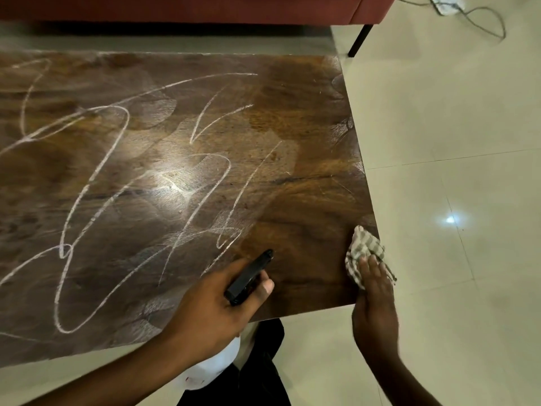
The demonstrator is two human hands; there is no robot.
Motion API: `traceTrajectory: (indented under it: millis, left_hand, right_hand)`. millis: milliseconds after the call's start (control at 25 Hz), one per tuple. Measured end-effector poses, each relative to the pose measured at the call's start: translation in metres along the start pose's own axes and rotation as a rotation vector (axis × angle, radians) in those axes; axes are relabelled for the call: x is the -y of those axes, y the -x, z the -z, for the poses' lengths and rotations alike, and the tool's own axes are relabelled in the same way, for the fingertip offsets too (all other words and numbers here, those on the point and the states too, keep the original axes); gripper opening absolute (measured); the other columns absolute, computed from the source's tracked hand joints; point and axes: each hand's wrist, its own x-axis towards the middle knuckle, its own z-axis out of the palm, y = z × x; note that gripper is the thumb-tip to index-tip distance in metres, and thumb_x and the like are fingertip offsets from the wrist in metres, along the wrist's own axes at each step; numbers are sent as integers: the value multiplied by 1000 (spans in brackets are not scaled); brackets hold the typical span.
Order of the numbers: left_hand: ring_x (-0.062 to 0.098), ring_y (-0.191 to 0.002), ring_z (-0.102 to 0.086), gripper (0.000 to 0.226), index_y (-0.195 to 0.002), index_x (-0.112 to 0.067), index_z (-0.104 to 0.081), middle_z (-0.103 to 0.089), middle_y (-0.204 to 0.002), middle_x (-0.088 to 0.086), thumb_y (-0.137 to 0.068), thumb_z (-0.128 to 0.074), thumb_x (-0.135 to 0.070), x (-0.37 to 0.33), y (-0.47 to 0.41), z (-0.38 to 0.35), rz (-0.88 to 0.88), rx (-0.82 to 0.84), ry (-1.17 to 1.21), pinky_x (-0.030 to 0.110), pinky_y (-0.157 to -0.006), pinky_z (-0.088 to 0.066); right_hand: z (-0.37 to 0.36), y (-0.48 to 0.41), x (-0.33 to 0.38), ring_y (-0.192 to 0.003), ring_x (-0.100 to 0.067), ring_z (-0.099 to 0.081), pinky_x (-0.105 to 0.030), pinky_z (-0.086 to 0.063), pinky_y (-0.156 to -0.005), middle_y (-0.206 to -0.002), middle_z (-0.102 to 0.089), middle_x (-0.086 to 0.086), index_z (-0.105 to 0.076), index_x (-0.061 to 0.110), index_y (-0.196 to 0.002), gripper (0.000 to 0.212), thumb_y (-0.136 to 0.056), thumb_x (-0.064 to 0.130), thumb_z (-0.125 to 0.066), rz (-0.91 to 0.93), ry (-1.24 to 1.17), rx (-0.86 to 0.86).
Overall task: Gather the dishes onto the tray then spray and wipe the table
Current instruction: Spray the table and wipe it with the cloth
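A dark wooden table [181,171] fills most of the head view, its top covered with white looping streaks. My left hand [210,306] hovers over the table's near right part, gripping a spray bottle by its black head [248,278]; the white body [218,367] hangs below my wrist. My right hand [374,300] presses a checked cloth [364,253] flat on the table's near right corner, the cloth partly hanging over the edge. No dishes or tray are in view.
A red sofa [205,7] with a black leg [358,39] stands behind the table. Pale tiled floor [453,142] surrounds the table on the right. A white power strip with a cable [448,4] lies at the far right.
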Motion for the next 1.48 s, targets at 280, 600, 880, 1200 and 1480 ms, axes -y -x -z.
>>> traceTrajectory:
  millis: [280, 600, 880, 1200, 1480]
  left_hand:
    - [10, -46, -62, 19, -100, -31, -76, -74, -79, 10, -91, -74, -48, -7, -9, 29, -45, -109, 106, 36, -58, -60]
    - [20, -48, -63, 15, -97, -38, -77, -75, -84, 9, -84, -75, -45, -2, -7, 72, 45, -133, 199, 39, -57, -61]
    - [26, -47, -65, 19, -102, -32, -74, -74, -68, -2, -90, -71, -46, -34, -65, 113, 65, -269, 132, 20, -56, -58]
    - [21, -44, -66, 24, -88, -22, -69, -71, -68, 20, -98, -68, -43, -79, -157, 162, -7, -446, 57, 18, -55, -54]
    - [18, -44, -67, 21, -116, -40, -70, -79, -85, 9, -99, -63, -49, -81, -175, 180, -13, -396, 62, 36, -75, -61]
  right_hand:
    - [-28, -13, 83, -165, -16, -14, -39, -10, -134, -175, -26, 8, -38, 32, -164, 69, -100, 8, -47, 598, 86, 419]
    - [-27, -153, 96, -164, -34, -13, -50, -11, -133, -176, -23, -11, -33, 20, -166, 66, -104, 4, -48, -89, -7, 124]
    - [-36, -276, 108, -166, -26, -5, -47, -7, -133, -179, -13, -5, -22, 27, -170, 66, -107, 38, -38, 47, 76, 198]
    - [-39, -268, 104, -165, -9, 4, -43, -2, -133, -179, -7, 6, -15, 35, -170, 69, -106, 61, -22, 72, 74, 174]
    - [-42, -268, 111, -165, -12, -3, -43, -6, -133, -179, -14, 3, -21, 32, -169, 73, -104, 64, -25, 29, 103, 130]
